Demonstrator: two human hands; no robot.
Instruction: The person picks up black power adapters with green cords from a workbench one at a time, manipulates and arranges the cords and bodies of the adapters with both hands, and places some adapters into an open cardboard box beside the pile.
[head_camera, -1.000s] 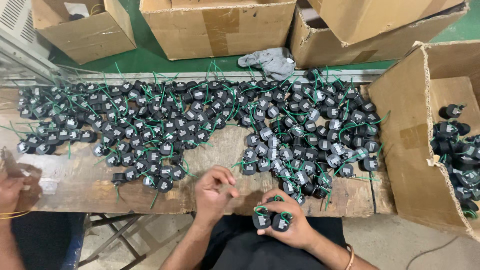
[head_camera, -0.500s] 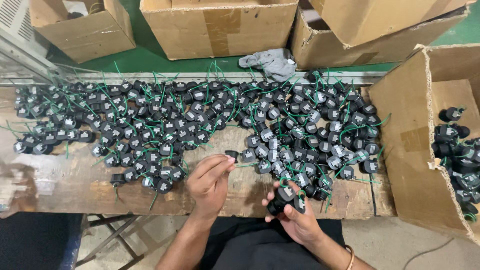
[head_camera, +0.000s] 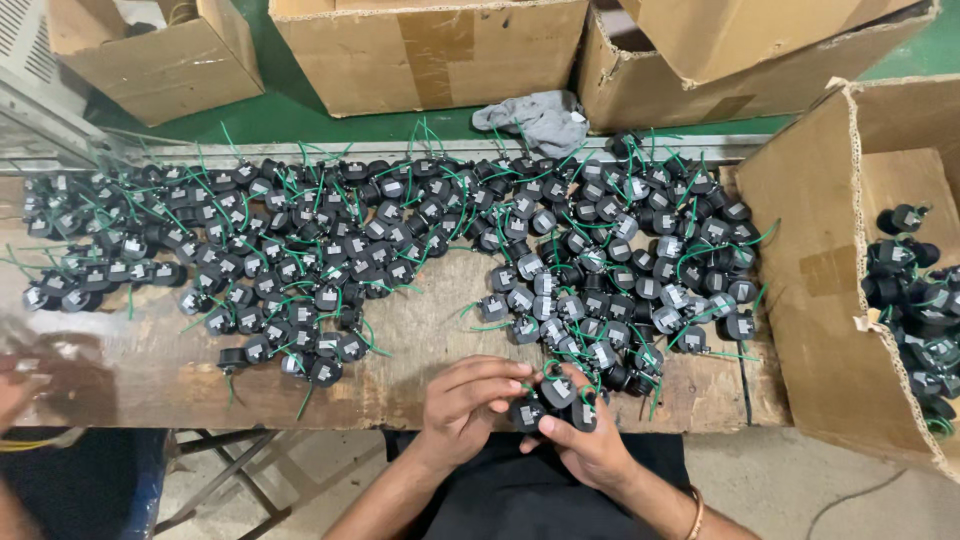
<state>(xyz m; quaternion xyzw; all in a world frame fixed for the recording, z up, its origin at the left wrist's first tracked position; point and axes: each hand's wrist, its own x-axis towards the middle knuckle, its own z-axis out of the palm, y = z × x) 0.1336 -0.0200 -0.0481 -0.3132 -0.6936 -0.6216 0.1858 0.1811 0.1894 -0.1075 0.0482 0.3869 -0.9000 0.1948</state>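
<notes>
A wooden workbench (head_camera: 420, 350) is covered with several small black round parts with green wires (head_camera: 330, 240). My right hand (head_camera: 590, 445) holds a cluster of these black parts (head_camera: 557, 400) at the bench's near edge. My left hand (head_camera: 465, 405) is beside it, its fingertips touching the same cluster from the left. A dense heap of the same parts (head_camera: 620, 270) lies just beyond my hands.
An open cardboard box (head_camera: 830, 330) at the right holds more black parts (head_camera: 915, 300). Cardboard boxes (head_camera: 420, 50) stand behind the bench, with a grey rag (head_camera: 540, 120) at its far edge. Another person's blurred hand (head_camera: 25, 385) is at the left edge.
My left hand has drawn back from the pile toward my right hand. My right hand has risen slightly, and both now meet on the held cluster of parts.
</notes>
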